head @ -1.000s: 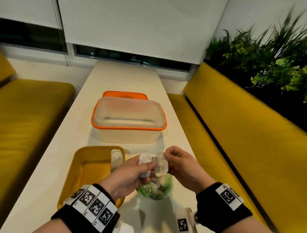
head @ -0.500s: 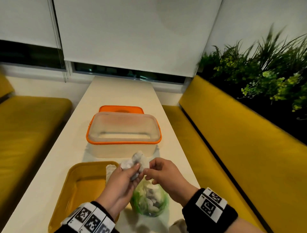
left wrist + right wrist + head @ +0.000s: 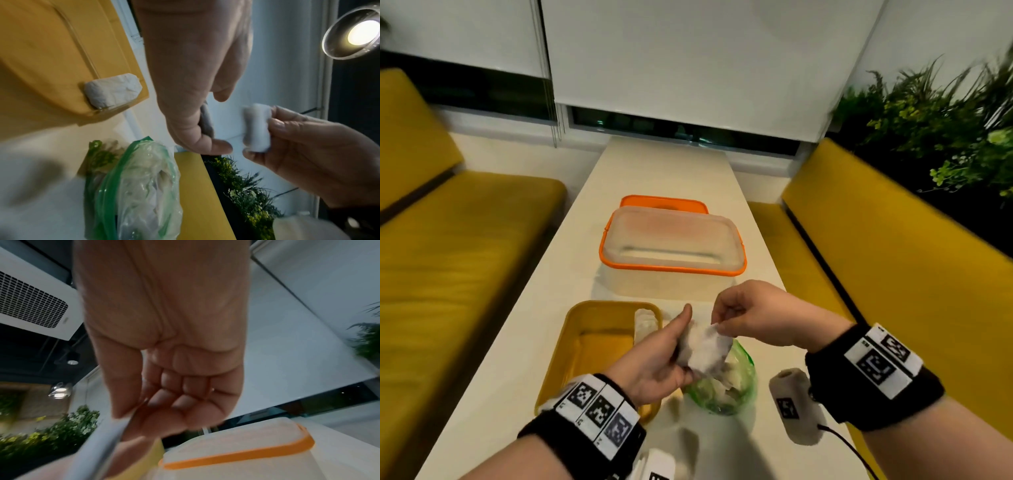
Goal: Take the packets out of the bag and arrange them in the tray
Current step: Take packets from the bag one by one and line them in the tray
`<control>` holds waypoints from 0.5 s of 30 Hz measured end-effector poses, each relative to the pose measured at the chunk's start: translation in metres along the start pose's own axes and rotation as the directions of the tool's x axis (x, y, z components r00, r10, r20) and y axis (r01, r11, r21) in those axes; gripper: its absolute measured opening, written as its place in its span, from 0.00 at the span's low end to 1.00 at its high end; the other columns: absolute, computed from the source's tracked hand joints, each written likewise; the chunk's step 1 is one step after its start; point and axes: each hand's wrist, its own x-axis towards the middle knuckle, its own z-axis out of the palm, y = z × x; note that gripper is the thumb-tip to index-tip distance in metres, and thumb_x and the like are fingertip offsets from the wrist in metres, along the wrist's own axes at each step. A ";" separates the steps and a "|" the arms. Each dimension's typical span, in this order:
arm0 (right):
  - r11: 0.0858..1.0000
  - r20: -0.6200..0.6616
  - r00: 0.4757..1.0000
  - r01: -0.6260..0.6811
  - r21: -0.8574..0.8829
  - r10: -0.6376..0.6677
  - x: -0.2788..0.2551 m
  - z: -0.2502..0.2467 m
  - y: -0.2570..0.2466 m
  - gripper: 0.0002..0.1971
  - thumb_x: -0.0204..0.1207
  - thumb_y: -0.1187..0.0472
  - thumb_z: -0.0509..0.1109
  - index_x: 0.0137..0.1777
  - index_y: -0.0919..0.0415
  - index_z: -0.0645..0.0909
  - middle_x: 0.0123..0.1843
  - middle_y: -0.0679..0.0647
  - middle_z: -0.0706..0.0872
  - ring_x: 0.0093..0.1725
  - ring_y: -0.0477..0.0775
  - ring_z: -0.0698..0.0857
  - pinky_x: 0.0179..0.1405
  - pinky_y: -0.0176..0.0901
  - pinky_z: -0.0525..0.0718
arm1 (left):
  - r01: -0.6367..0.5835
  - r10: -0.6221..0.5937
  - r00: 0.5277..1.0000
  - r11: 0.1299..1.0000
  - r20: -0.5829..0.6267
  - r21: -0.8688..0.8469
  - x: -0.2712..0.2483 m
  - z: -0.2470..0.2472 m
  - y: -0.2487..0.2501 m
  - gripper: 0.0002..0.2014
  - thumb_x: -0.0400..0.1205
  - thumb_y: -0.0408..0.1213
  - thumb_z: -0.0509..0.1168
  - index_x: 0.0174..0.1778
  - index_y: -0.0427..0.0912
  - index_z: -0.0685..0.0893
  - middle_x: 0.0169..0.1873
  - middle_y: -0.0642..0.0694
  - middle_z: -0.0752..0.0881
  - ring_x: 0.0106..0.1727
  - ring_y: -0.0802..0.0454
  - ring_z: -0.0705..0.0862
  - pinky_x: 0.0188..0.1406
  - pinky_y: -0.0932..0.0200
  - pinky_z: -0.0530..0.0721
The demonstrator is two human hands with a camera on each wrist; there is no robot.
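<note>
My left hand (image 3: pixel 657 359) grips a white packet (image 3: pixel 702 347) just above the open green-rimmed clear bag (image 3: pixel 722 390), which holds more packets. My right hand (image 3: pixel 750 318) pinches a second white packet (image 3: pixel 257 128) between thumb and fingers. In the left wrist view the two packets are a small gap apart, and the left hand (image 3: pixel 193 81) curls round a greyish packet (image 3: pixel 206 123). The yellow tray (image 3: pixel 585 346) lies left of the bag, with one packet (image 3: pixel 645 322) in its far right corner, also seen as the tray packet (image 3: pixel 113 91).
A clear container with an orange rim (image 3: pixel 671 265) stands beyond the tray, with an orange lid (image 3: pixel 664 202) behind it. Yellow benches (image 3: pixel 893 257) flank the narrow white table (image 3: pixel 664 164). Plants (image 3: pixel 935 130) fill the right. A white device with a cable (image 3: pixel 791 404) hangs by my right wrist.
Both hands were together on the packets over the bag. They have drawn slightly apart, and the right hand now pinches a packet of its own. The head view has tilted down.
</note>
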 end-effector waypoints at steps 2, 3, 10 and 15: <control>0.994 0.041 0.999 0.026 -0.105 -0.021 0.005 0.008 -0.002 0.02 0.74 0.62 0.71 0.43 0.53 0.84 0.37 0.47 0.84 0.37 0.45 0.80 0.39 0.35 0.78 | 0.046 -0.049 0.993 0.999 0.107 0.030 -0.003 0.001 -0.002 0.31 0.79 0.63 0.56 0.57 0.37 0.86 0.47 0.39 0.89 0.42 0.46 0.88 0.45 0.52 0.87; 0.989 0.045 0.998 0.042 -0.140 -0.036 0.007 0.014 -0.003 0.03 0.74 0.62 0.71 0.45 0.54 0.84 0.36 0.46 0.83 0.36 0.43 0.79 0.36 0.30 0.76 | 0.053 -0.057 0.987 0.998 0.152 0.033 -0.003 -0.001 -0.003 0.32 0.78 0.63 0.56 0.59 0.38 0.86 0.47 0.39 0.88 0.44 0.46 0.88 0.44 0.53 0.87; 0.980 -0.291 0.957 -0.036 -0.197 -0.023 0.015 0.045 0.030 0.08 0.76 0.60 0.68 0.53 0.54 0.84 0.43 0.48 0.84 0.44 0.49 0.80 0.39 0.36 0.72 | -0.094 0.094 0.995 0.996 0.015 0.002 -0.010 -0.017 -0.004 0.10 0.82 0.25 0.58 0.57 0.36 0.78 0.33 0.39 0.84 0.31 0.49 0.84 0.25 0.60 0.86; 0.809 -0.128 0.985 -0.167 -0.564 0.115 0.007 0.090 0.073 0.19 0.76 0.46 0.67 0.63 0.52 0.79 0.60 0.53 0.81 0.61 0.58 0.76 0.56 0.50 0.73 | -0.138 0.128 0.978 0.989 -0.164 -0.055 -0.014 -0.027 0.000 0.08 0.85 0.28 0.56 0.55 0.38 0.79 0.34 0.39 0.83 0.32 0.50 0.81 0.18 0.66 0.81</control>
